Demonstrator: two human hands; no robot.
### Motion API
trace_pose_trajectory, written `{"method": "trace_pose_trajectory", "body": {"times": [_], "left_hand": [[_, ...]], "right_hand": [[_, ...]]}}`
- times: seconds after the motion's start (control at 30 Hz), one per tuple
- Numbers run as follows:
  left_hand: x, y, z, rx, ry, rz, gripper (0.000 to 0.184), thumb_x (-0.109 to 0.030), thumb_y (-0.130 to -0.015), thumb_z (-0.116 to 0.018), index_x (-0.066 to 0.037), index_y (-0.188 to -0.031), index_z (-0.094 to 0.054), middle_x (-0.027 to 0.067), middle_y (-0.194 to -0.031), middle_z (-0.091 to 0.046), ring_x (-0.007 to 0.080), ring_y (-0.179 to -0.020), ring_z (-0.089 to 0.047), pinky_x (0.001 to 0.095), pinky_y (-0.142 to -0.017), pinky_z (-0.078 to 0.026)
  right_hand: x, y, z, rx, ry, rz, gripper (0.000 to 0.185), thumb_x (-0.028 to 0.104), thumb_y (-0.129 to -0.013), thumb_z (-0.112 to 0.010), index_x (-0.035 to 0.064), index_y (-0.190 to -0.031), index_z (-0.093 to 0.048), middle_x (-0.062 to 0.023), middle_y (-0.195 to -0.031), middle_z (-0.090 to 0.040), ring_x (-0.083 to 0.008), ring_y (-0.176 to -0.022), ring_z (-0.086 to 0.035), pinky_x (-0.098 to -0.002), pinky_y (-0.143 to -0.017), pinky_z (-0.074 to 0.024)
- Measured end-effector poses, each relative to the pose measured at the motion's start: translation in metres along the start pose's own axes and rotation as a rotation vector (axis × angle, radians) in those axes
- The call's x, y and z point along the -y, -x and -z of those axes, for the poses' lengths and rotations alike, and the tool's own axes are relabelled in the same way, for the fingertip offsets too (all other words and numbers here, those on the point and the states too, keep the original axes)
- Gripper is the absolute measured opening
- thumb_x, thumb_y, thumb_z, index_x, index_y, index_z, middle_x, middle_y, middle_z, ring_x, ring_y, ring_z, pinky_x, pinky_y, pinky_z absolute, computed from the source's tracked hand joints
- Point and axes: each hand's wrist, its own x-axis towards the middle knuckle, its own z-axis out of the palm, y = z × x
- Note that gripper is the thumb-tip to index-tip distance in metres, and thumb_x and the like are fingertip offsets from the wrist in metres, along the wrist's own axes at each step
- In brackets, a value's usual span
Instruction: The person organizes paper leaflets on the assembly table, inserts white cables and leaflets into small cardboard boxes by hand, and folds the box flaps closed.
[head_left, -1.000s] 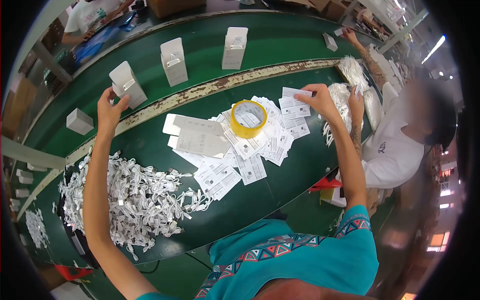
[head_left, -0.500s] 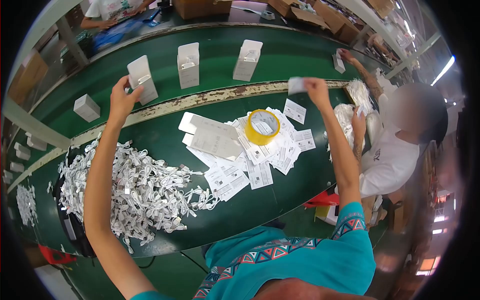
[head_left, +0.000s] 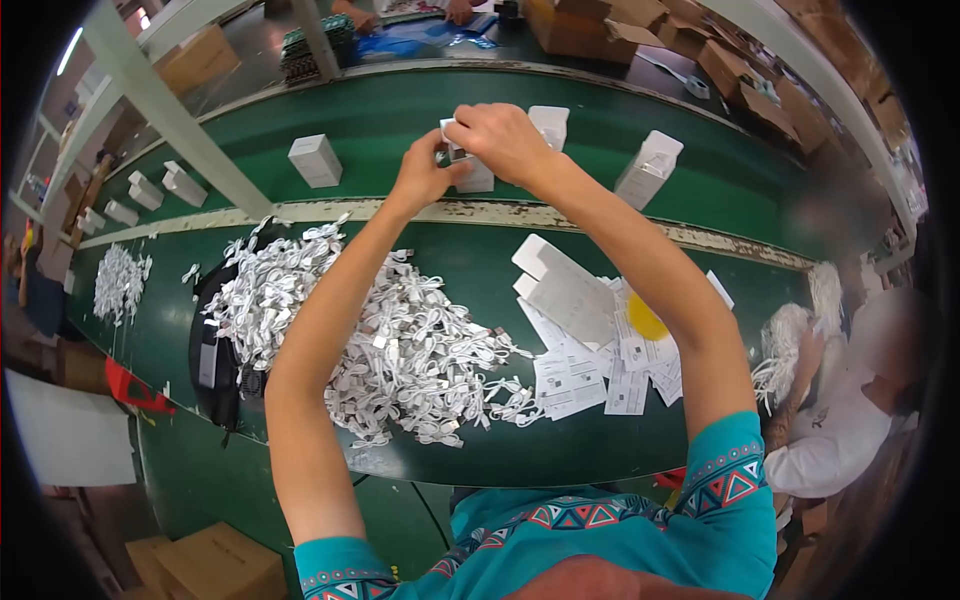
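Observation:
My left hand (head_left: 425, 180) grips the left side of a small white box (head_left: 478, 178), which stands on the green belt beyond the ledge. Over the open top of that box, my right hand (head_left: 505, 140) is closed with bent fingers; what they hold is hidden. Just behind the right hand stands another white box (head_left: 550, 122) with its flap up. Farther right is a third upright open box (head_left: 648, 172). A closed white box (head_left: 315, 162) stands left of my hands.
White cables (head_left: 420, 340) lie heaped before me. Printed leaflets (head_left: 572, 385), a flattened white box (head_left: 570, 290) and a yellow tape roll (head_left: 645, 318) lie to the right. A co-worker in a white shirt (head_left: 835, 445) sits at far right by bundled white cords (head_left: 782, 345).
My right hand has moved left from above the leaflets to the top of the box in my left hand. The leaflet it held is no longer distinct. The view has turned left.

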Motion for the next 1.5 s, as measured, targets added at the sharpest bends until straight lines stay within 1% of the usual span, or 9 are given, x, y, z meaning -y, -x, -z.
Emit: {"method": "trace_pose_trajectory", "body": {"times": [0.33,0.5,0.6,0.67,0.8,0.87,0.93,1.17,1.5], "left_hand": [[-0.003,0.009,0.026,0.045,-0.157,-0.046,0.045,-0.012,-0.079,-0.083,-0.001,-0.119,-0.065,0.0141,-0.110,-0.071,0.0275,-0.096,-0.067,0.0391,-0.085,-0.052],[-0.061,0.017,0.055,-0.081,-0.345,0.093,0.038,-0.005,-0.089,-0.061,0.005,-0.126,-0.061,0.0171,-0.107,-0.067,0.0224,-0.100,-0.065,0.0345,-0.088,-0.051],[-0.082,0.019,0.068,0.128,-0.222,0.195,0.039,-0.002,-0.096,-0.051,0.004,-0.134,-0.057,0.0136,-0.111,-0.067,0.0177,-0.101,-0.068,0.0297,-0.086,-0.054],[-0.082,0.026,0.046,0.000,-0.120,-0.157,0.037,0.002,-0.098,-0.050,0.005,-0.135,-0.054,0.0145,-0.110,-0.069,0.0162,-0.091,-0.070,0.0290,-0.078,-0.057],[-0.059,0.008,0.029,-0.171,-0.344,-0.335,0.050,0.005,-0.091,-0.058,-0.004,-0.139,-0.048,0.0210,-0.095,-0.073,0.0315,-0.074,-0.072,0.0425,-0.074,-0.057],[-0.065,0.008,0.027,-0.144,-0.404,-0.283,0.037,0.004,-0.090,-0.061,-0.003,-0.126,-0.056,0.0184,-0.098,-0.072,0.0356,-0.083,-0.069,0.0421,-0.078,-0.056],[-0.066,0.010,0.024,-0.345,-0.899,-0.699,0.023,-0.001,-0.084,-0.068,-0.003,-0.106,-0.061,0.0116,-0.095,-0.070,0.0318,-0.092,-0.065,0.0436,-0.079,-0.051],[-0.047,0.003,0.031,-0.337,-1.180,-0.726,0.006,-0.016,-0.074,-0.074,-0.010,-0.077,-0.071,0.0050,-0.084,-0.066,0.0260,-0.091,-0.060,0.0415,-0.082,-0.043],[-0.047,0.019,0.055,-0.127,-1.241,-0.728,0.017,-0.009,-0.079,-0.066,-0.008,-0.095,-0.071,0.0067,-0.099,-0.064,0.0291,-0.104,-0.058,0.0465,-0.092,-0.042]], "right_hand": [[0.021,0.001,-0.028,0.453,-0.020,-0.349,0.023,0.011,-0.086,-0.070,0.0048,-0.108,-0.069,-0.0211,-0.102,-0.072,-0.0396,-0.093,-0.073,-0.0485,-0.079,-0.0597],[0.028,-0.020,-0.016,0.737,-0.270,-0.687,0.022,0.008,-0.090,-0.062,0.0024,-0.111,-0.065,-0.0222,-0.104,-0.072,-0.0400,-0.097,-0.073,-0.0489,-0.078,-0.0597],[0.025,0.004,-0.047,0.436,-0.105,-0.425,0.021,0.007,-0.090,-0.061,0.0012,-0.111,-0.062,-0.0203,-0.105,-0.070,-0.0393,-0.091,-0.073,-0.0474,-0.073,-0.0604],[0.035,0.011,-0.050,0.343,-0.064,-0.414,0.021,0.006,-0.090,-0.061,0.0011,-0.110,-0.062,-0.0189,-0.106,-0.068,-0.0383,-0.089,-0.073,-0.0467,-0.071,-0.0605],[0.045,0.025,-0.057,0.202,-0.039,-0.419,0.016,0.006,-0.090,-0.060,0.0004,-0.105,-0.061,-0.0160,-0.110,-0.062,-0.0370,-0.082,-0.073,-0.0459,-0.068,-0.0607],[0.046,0.026,-0.055,0.201,-0.061,-0.418,0.018,0.006,-0.089,-0.061,-0.0001,-0.105,-0.061,-0.0157,-0.110,-0.063,-0.0361,-0.084,-0.073,-0.0453,-0.069,-0.0608],[0.049,0.026,-0.053,0.204,-0.090,-0.413,0.019,0.007,-0.088,-0.062,-0.0006,-0.106,-0.062,-0.0153,-0.110,-0.063,-0.0353,-0.086,-0.073,-0.0448,-0.069,-0.0610],[0.051,0.026,-0.058,0.159,-0.028,-0.257,0.041,0.003,-0.081,-0.066,-0.0039,-0.121,-0.059,-0.0138,-0.109,-0.064,-0.0318,-0.090,-0.070,-0.0436,-0.073,-0.0603],[0.047,0.020,-0.057,0.294,-0.159,-0.259,0.045,-0.005,-0.081,-0.062,-0.0034,-0.126,-0.056,-0.0156,-0.117,-0.062,-0.0366,-0.093,-0.070,-0.0467,-0.073,-0.0596]]}}
